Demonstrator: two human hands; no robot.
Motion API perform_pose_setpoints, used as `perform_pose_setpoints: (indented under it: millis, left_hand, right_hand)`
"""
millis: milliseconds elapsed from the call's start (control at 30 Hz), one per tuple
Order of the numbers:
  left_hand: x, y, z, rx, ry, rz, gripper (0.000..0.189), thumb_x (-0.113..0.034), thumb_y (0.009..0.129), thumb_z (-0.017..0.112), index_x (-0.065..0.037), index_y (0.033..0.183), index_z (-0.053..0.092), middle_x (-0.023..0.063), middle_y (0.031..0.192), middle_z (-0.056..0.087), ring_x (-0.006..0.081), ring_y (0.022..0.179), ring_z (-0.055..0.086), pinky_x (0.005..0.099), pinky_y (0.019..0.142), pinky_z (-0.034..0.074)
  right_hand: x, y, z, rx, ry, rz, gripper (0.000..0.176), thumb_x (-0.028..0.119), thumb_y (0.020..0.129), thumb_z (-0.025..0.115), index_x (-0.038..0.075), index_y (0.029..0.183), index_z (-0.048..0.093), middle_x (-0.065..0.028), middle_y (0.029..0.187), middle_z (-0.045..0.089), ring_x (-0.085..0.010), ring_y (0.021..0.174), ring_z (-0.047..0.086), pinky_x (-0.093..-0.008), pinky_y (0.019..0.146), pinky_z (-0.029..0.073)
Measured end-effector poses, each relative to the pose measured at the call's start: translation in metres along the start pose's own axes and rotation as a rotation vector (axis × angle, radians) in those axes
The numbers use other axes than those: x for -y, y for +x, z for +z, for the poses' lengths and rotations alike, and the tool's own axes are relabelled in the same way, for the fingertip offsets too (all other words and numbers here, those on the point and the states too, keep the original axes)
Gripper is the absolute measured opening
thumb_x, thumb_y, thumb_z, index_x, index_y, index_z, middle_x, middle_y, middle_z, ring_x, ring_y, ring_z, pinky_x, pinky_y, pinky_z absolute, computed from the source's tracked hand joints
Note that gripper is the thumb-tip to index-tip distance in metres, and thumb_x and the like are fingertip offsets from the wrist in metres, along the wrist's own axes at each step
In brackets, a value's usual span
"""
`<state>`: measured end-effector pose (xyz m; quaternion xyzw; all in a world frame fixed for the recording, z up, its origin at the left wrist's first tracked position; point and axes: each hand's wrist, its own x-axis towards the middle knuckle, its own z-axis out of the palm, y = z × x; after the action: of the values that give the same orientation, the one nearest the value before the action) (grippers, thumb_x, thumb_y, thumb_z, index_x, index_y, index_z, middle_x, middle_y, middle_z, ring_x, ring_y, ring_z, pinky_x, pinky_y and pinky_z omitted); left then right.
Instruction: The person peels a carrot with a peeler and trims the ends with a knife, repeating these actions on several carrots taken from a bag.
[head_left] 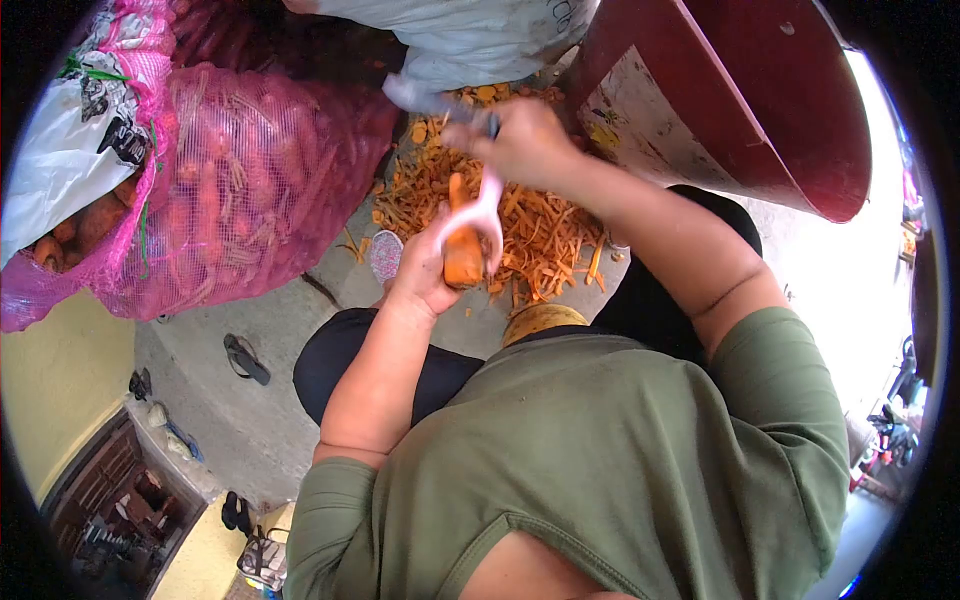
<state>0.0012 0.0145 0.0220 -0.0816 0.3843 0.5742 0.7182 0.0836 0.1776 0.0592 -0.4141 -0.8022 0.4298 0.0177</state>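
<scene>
My left hand (427,268) is closed around a peeled orange carrot (464,262), which points away from me over a heap of peelings (545,225). A pale pink Y-shaped peeler (478,215) lies across the carrot, its handle reaching up to just below my right hand (530,142); I cannot tell which hand bears it. Blurred by motion, my right hand is closed on a knife (425,100) with a greyish blade pointing left. The knife is above and apart from the carrot.
Pink mesh sacks of carrots (235,180) stand at the left. A white sack (490,40) lies at the back, a large dark red bin (740,100) at the right. A yellow rounded thing (540,320) is between my knees. One dark flip-flop (246,360) lies on the concrete floor.
</scene>
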Motion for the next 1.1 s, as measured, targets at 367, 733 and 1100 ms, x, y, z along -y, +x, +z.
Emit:
perform_pose_setpoints:
  millis: [367, 733, 1100]
  left_hand:
    - [-0.004, -0.008, 0.011, 0.019, 0.069, -0.068, 0.033, -0.034, 0.084, 0.041, -0.011, 0.108, 0.042, 0.0066, 0.078, 0.048, 0.0167, 0.065, 0.049, 0.0292, 0.050, 0.045]
    - [-0.012, -0.014, 0.018, 0.087, 0.088, -0.073, 0.033, -0.033, 0.084, 0.042, -0.009, 0.107, 0.042, 0.0062, 0.076, 0.047, 0.0164, 0.063, 0.050, 0.0275, 0.048, 0.046]
    - [-0.012, -0.015, 0.017, -0.027, 0.449, 0.034, 0.030, -0.021, 0.082, 0.049, -0.006, 0.107, 0.046, 0.0020, 0.077, 0.048, 0.0119, 0.059, 0.052, 0.0246, 0.050, 0.046]
  right_hand:
    - [-0.046, 0.050, -0.011, -0.249, -0.166, 0.188, 0.056, 0.059, 0.064, 0.055, 0.003, 0.064, 0.060, -0.0128, 0.056, 0.056, -0.0253, 0.055, 0.057, -0.0352, 0.057, 0.045]
    - [-0.063, 0.060, -0.032, -0.301, -0.161, 0.219, 0.057, 0.057, 0.066, 0.054, 0.001, 0.066, 0.060, -0.0119, 0.058, 0.057, -0.0206, 0.057, 0.058, -0.0336, 0.056, 0.044]
    - [-0.057, 0.059, -0.020, -0.315, -0.170, 0.109, 0.058, 0.058, 0.066, 0.052, 0.000, 0.062, 0.059, -0.0147, 0.054, 0.055, -0.0280, 0.055, 0.057, -0.0359, 0.057, 0.045]
